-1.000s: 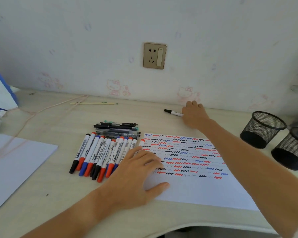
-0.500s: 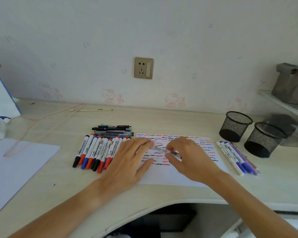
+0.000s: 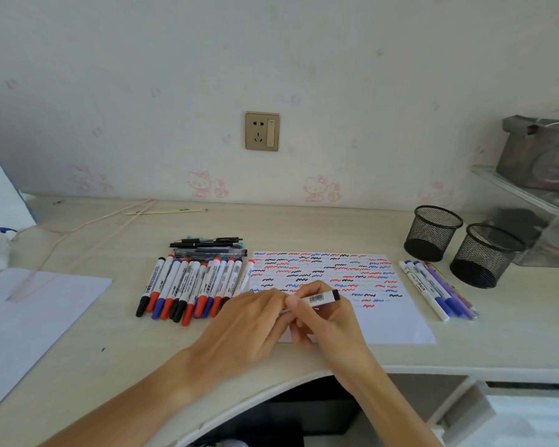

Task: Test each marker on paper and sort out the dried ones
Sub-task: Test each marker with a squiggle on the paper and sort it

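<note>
My right hand [image 3: 328, 321] grips a white marker [image 3: 320, 298] with a black end, held level over the test paper [image 3: 394, 321]. My left hand [image 3: 249, 324] meets it at the marker's left end, which my fingers hide. The paper carries rows of red, blue and black squiggles. A row of several white markers [image 3: 191, 282] with red, blue and black caps lies left of the paper. Several pens [image 3: 207, 246] lie behind that row. A small group of blue and purple markers [image 3: 433, 285] lies right of the paper.
Two black mesh pen cups [image 3: 433, 233] [image 3: 484, 256] stand at the right. A clear shelf [image 3: 530, 195] juts out at the far right. A white sheet [image 3: 29, 317] lies at the left, a pink cable [image 3: 78, 230] behind it. The desk edge [image 3: 304, 375] curves in below my hands.
My right hand came back from the wall with the black-ended marker and brought it over the paper. My left hand lifted off the paper to meet the marker's end.
</note>
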